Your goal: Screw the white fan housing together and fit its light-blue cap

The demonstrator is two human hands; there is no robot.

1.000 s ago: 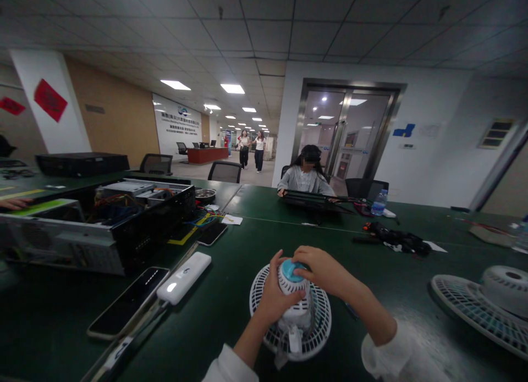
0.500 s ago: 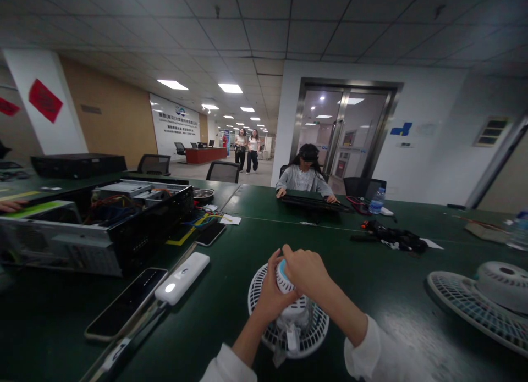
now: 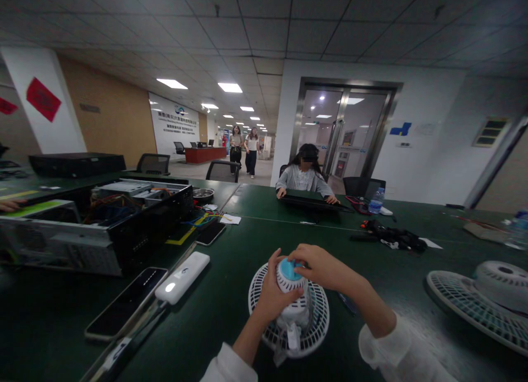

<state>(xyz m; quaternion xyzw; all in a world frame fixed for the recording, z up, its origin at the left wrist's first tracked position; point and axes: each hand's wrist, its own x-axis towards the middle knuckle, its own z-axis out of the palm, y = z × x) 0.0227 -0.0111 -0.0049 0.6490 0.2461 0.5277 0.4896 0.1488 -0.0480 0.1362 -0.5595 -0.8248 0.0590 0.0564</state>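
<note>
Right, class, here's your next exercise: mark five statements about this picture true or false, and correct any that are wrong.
1. The left hand holds the white fan. True.

2. The right hand lies flat on the table. False: it grasps the fan's blue part.

3. A phone lies beside the white device. True.

4. The computer case is closed up. False: its top is open, showing wires inside.

5. The seated person wears a bright red shirt. False: the clothing is pale grey.

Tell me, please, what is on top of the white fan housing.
A blue cap tops the fan housing. The right hand grips it, hiding part; the left hand holds the housing's side. What lies beneath the cap is covered.
</note>
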